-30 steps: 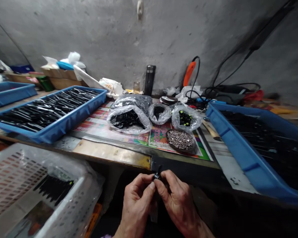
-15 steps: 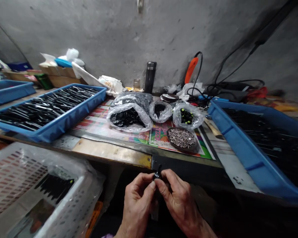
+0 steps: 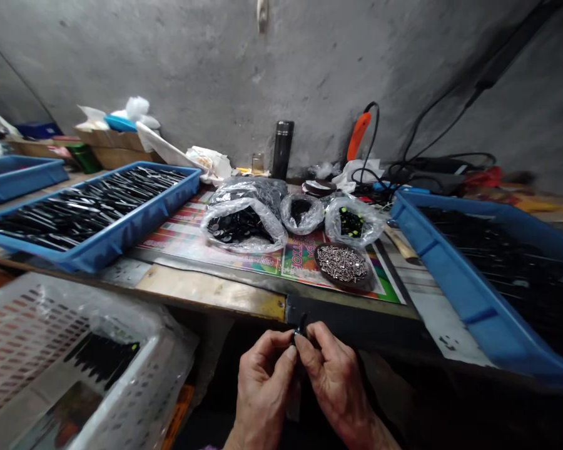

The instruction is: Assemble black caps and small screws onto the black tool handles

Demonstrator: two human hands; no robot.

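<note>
A small black part (image 3: 302, 323) is pinched between my two hands, just below the bench's front edge. My left hand (image 3: 268, 378) grips it from the left with thumb and forefinger. From the right, my right hand (image 3: 331, 375) closes on it too, the thumb pressed over it. A thin black end sticks up between the fingertips; the rest is covered, so its exact kind cannot be told. Beyond the hands, a dark round dish of small silver screws (image 3: 342, 264) rests on the bench, with plastic bags of black discs (image 3: 239, 226) and black-and-yellow pieces (image 3: 351, 222) behind it.
Blue trays of black parts stand on the left (image 3: 136, 222) and right (image 3: 469, 300). Below left is a white plastic basket (image 3: 136, 375) holding black pieces. A black flask (image 3: 282, 149), an orange-handled tool (image 3: 358, 136) and cables line the wall. A wooden handle (image 3: 401, 245) lies beside the right tray.
Both hands stay together on the black part. The right thumb has shifted slightly over it, and its upright end leans a little differently. The view has moved slightly.
</note>
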